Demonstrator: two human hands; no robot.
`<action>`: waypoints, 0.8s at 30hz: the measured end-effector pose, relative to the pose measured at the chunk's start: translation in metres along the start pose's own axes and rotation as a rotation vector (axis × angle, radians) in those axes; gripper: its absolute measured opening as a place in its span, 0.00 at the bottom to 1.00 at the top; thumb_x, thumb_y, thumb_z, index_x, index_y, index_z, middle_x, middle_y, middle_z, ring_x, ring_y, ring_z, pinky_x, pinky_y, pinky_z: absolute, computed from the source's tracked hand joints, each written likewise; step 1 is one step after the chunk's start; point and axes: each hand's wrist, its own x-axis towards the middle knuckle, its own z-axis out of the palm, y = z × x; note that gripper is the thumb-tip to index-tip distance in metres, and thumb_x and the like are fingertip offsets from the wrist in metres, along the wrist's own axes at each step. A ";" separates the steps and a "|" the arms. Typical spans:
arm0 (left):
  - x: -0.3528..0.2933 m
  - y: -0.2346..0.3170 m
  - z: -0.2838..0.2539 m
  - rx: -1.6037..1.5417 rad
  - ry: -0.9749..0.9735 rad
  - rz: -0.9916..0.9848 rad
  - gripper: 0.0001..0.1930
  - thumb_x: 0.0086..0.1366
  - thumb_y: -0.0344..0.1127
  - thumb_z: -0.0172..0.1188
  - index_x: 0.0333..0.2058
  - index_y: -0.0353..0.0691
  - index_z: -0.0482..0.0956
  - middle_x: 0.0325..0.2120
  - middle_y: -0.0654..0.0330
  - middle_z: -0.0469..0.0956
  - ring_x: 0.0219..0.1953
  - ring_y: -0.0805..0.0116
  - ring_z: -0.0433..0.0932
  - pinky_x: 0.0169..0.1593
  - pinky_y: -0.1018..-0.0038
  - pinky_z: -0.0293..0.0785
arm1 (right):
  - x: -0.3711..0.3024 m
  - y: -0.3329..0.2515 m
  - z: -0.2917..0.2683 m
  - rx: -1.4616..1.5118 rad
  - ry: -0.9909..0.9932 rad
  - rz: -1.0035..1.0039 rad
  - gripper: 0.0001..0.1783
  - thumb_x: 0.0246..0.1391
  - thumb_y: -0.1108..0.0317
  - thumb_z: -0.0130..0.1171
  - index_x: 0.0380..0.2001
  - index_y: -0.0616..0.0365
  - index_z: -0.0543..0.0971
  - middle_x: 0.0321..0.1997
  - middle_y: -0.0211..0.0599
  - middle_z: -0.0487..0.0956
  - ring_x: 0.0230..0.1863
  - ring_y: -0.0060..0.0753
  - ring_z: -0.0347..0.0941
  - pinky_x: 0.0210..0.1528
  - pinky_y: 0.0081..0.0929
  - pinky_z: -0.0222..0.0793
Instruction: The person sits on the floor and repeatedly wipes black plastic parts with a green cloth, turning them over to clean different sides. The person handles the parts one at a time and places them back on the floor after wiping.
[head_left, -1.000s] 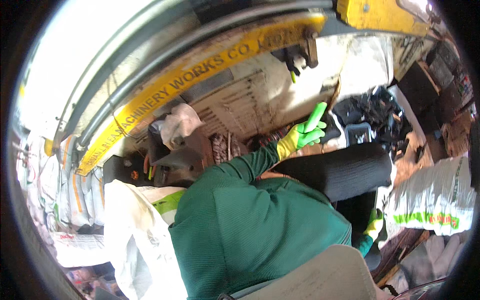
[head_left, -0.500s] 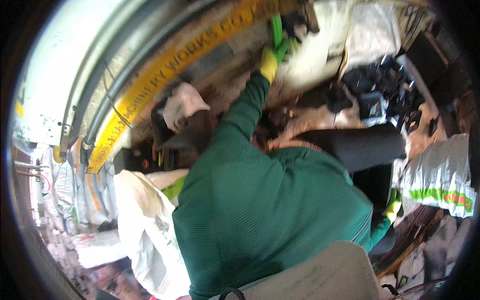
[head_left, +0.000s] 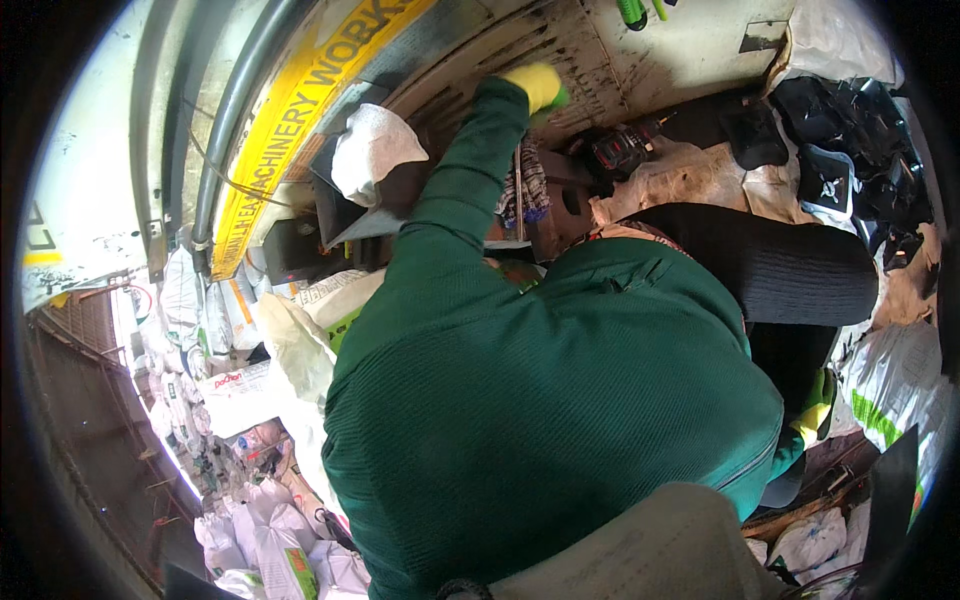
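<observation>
My left hand (head_left: 540, 88), in a yellow and green glove, is raised in front of the stained pale machine panel (head_left: 590, 60). Its fingers point away and are mostly hidden behind the back of the glove. Below it stands a thin metal rod (head_left: 518, 190), beside a striped, shaggy cloth (head_left: 533, 185); whether the hand touches the rod is unclear. A green-handled thing (head_left: 632, 12) shows at the top edge, apart from the hand. My right hand (head_left: 818, 408), gloved alike, hangs low beside my dark-clad leg (head_left: 760, 260); its fingers are partly hidden.
A cordless drill (head_left: 615, 152) lies beside brown sacking (head_left: 680, 185). Black plastic pieces (head_left: 870, 125) are heaped at far right, above a white and green sack (head_left: 885, 385). A white cloth (head_left: 375, 150) rests at left below a yellow beam (head_left: 310, 115). Filled white bags (head_left: 270, 540) lie lower left.
My left hand has come down and away from the green thing at the top. The view has shifted, bringing the drill and lower-left bags into clearer sight. My right hand stays by my leg.
</observation>
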 end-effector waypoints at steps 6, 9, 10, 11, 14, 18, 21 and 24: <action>-0.075 -0.032 0.107 0.632 -0.103 0.488 0.13 0.61 0.35 0.52 0.31 0.36 0.84 0.32 0.46 0.82 0.37 0.50 0.82 0.42 0.59 0.78 | 0.008 -0.005 0.002 -0.014 -0.011 -0.083 0.24 0.60 0.57 0.59 0.55 0.60 0.76 0.56 0.49 0.78 0.59 0.44 0.73 0.60 0.34 0.66; -0.076 -0.060 0.134 0.664 -0.112 0.567 0.15 0.61 0.40 0.54 0.30 0.35 0.84 0.31 0.46 0.82 0.36 0.52 0.82 0.40 0.56 0.76 | 0.003 -0.030 0.002 -0.058 0.052 -0.114 0.24 0.60 0.57 0.59 0.56 0.60 0.76 0.56 0.49 0.78 0.59 0.44 0.72 0.60 0.34 0.66; -0.075 -0.078 0.156 0.744 -0.101 0.443 0.13 0.61 0.35 0.53 0.35 0.38 0.86 0.35 0.46 0.83 0.37 0.49 0.83 0.42 0.57 0.79 | 0.002 -0.069 -0.013 -0.017 0.087 0.091 0.25 0.58 0.55 0.61 0.55 0.57 0.78 0.53 0.48 0.80 0.56 0.44 0.75 0.59 0.33 0.67; -0.074 -0.065 0.152 0.817 -0.204 0.497 0.12 0.60 0.35 0.54 0.36 0.41 0.86 0.33 0.46 0.83 0.36 0.49 0.83 0.41 0.57 0.79 | 0.000 -0.068 -0.016 0.040 0.175 0.023 0.26 0.57 0.52 0.62 0.53 0.57 0.79 0.51 0.47 0.81 0.53 0.42 0.77 0.56 0.33 0.69; -0.030 -0.159 0.203 0.231 -0.131 -0.256 0.17 0.53 0.50 0.66 0.34 0.43 0.85 0.32 0.49 0.83 0.34 0.52 0.82 0.40 0.58 0.77 | 0.001 -0.098 -0.021 0.201 0.246 0.158 0.27 0.55 0.50 0.63 0.52 0.57 0.79 0.49 0.46 0.82 0.49 0.38 0.78 0.54 0.32 0.70; -0.039 -0.104 0.185 -0.148 -0.234 -0.573 0.26 0.61 0.56 0.63 0.48 0.43 0.78 0.41 0.49 0.81 0.35 0.52 0.82 0.36 0.58 0.75 | -0.011 -0.106 -0.006 0.208 0.268 -0.007 0.24 0.56 0.54 0.64 0.51 0.57 0.80 0.45 0.42 0.83 0.40 0.29 0.77 0.47 0.26 0.70; -0.077 -0.109 0.164 -1.000 0.004 -0.742 0.25 0.60 0.46 0.66 0.52 0.43 0.72 0.31 0.56 0.78 0.25 0.60 0.76 0.28 0.57 0.73 | -0.023 -0.118 -0.009 0.289 0.234 -0.015 0.22 0.57 0.58 0.64 0.51 0.59 0.79 0.47 0.44 0.83 0.48 0.32 0.78 0.52 0.27 0.69; -0.104 -0.074 0.135 -1.061 0.243 -0.583 0.21 0.60 0.39 0.65 0.48 0.39 0.70 0.29 0.56 0.77 0.24 0.64 0.73 0.26 0.62 0.71 | -0.032 -0.126 -0.014 0.378 0.250 -0.047 0.21 0.59 0.59 0.63 0.51 0.60 0.79 0.47 0.46 0.83 0.48 0.33 0.78 0.52 0.28 0.69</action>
